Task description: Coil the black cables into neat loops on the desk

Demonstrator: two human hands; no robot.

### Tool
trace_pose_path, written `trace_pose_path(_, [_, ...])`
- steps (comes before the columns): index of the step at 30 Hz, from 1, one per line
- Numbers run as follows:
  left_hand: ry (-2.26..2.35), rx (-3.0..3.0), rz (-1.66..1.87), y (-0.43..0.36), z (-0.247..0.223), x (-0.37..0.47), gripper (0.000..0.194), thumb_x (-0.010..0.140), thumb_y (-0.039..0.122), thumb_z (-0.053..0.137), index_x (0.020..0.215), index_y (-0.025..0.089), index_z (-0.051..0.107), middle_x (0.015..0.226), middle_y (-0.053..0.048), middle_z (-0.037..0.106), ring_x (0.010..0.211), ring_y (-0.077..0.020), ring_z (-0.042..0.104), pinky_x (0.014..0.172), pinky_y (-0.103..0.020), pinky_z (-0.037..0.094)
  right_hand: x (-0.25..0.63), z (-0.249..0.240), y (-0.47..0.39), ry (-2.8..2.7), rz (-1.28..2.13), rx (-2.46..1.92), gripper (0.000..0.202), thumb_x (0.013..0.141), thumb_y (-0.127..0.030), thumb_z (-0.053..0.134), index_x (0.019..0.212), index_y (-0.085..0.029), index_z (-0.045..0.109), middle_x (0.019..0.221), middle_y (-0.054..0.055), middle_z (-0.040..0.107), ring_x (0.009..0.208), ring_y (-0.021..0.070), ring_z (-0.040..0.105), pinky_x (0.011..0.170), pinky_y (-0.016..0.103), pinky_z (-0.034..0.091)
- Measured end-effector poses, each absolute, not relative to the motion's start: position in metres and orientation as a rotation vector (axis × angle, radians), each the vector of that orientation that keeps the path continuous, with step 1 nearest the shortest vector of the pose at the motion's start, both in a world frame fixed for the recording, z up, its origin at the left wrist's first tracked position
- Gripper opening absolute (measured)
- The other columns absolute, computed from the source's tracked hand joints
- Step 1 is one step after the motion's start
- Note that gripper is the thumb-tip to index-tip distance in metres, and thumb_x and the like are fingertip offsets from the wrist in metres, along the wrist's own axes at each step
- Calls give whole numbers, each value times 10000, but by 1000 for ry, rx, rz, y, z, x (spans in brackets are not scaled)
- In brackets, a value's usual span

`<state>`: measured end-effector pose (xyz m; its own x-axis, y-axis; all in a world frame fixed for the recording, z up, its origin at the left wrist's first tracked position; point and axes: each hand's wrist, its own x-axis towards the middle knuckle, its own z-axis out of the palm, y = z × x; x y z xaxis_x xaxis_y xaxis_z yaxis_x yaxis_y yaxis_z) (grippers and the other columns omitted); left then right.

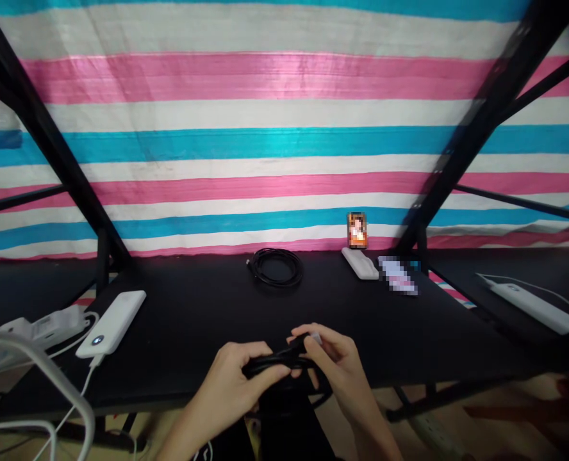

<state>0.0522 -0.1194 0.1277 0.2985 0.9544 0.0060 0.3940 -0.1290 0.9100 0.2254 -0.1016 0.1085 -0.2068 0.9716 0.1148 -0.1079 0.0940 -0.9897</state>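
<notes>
Near the table's front edge, my left hand (243,371) is closed around a bundled black cable (265,363). My right hand (333,360) pinches the cable's end, where a small pale piece shows between thumb and fingers. Part of the black cable hangs in a loop below my right hand. Farther back on the black table (207,307) lies another black cable (277,267), coiled in a ring.
A white power bank (112,323) with a plugged-in cable and white power strips (56,325) are at left. Back right are a small picture card (357,230), a white device (360,264) and a blurred packet (398,276). Another white bank (537,307) lies far right, beyond black metal frames.
</notes>
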Motion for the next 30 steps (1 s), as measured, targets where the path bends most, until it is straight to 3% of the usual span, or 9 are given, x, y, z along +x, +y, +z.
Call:
trace_pose_path(5, [1335, 1674, 1007, -118, 129, 44, 252, 693, 378, 638, 570, 162, 680, 525, -19, 574, 508, -127, 461, 482, -203, 340, 232, 110, -97, -1336, 1288, -985, 323, 776, -472, 582, 877, -179, 673, 669, 43, 631, 584, 148, 610, 521, 232, 502])
trace_pose_path(10, [1345, 1656, 1009, -122, 132, 43, 241, 696, 357, 634, 560, 161, 672, 524, -21, 574, 511, -125, 460, 485, -203, 344, 237, 109, -96, -1384, 1339, -991, 286, 758, -459, 604, 830, -188, 654, 682, 12, 590, 593, 130, 595, 600, 252, 509])
trace_pose_path(15, [1364, 1532, 1165, -121, 130, 45, 279, 693, 379, 628, 524, 158, 637, 522, -21, 554, 522, -124, 463, 495, -207, 360, 232, 111, -102, -1452, 1344, -893, 445, 743, -394, 636, 1133, -201, 544, 736, 16, 606, 669, 151, 591, 661, 279, 474])
trace_pose_path(17, [1351, 1393, 1297, -119, 125, 43, 317, 683, 412, 636, 501, 156, 594, 467, -2, 479, 470, -100, 408, 458, -201, 338, 229, 108, -104, -1486, 1331, -910, 371, 731, -370, 654, 1039, -175, 587, 624, -14, 552, 556, 112, 515, 585, 248, 436])
trace_pose_path(19, [1323, 1183, 1439, -117, 119, 40, 370, 677, 467, 636, 492, 162, 536, 403, 42, 335, 394, -62, 282, 398, -190, 279, 227, 101, -103, -1429, 1368, -941, 249, 742, -401, 638, 759, -155, 602, 488, -54, 420, 432, 65, 369, 451, 210, 339])
trace_pose_path(21, [1264, 978, 1550, -115, 114, 39, 447, 677, 512, 630, 466, 173, 428, 399, 79, 206, 367, -37, 167, 368, -181, 230, 225, 94, -101, -1299, 1479, -868, 372, 756, -464, 603, 566, -166, 487, 420, -85, 278, 371, 38, 231, 377, 200, 218])
trace_pose_path(24, [1141, 748, 1607, -108, 110, 43, 526, 687, 532, 625, 478, 184, 290, 435, 98, 150, 360, -18, 123, 348, -167, 186, 219, 86, -95, -1056, 1640, -664, 436, 735, -491, 612, 529, -194, 369, 407, -109, 204, 341, 25, 154, 348, 194, 147])
trace_pose_path(30, [937, 385, 1638, -90, 98, 72, 513, 678, 564, 623, 562, 190, 292, 461, 115, 137, 342, -13, 91, 312, -164, 103, 191, 71, -77, -496, 1638, -665, 481, 623, -413, 696, 527, -214, 269, 405, -134, 115, 344, 29, 52, 304, 172, 93])
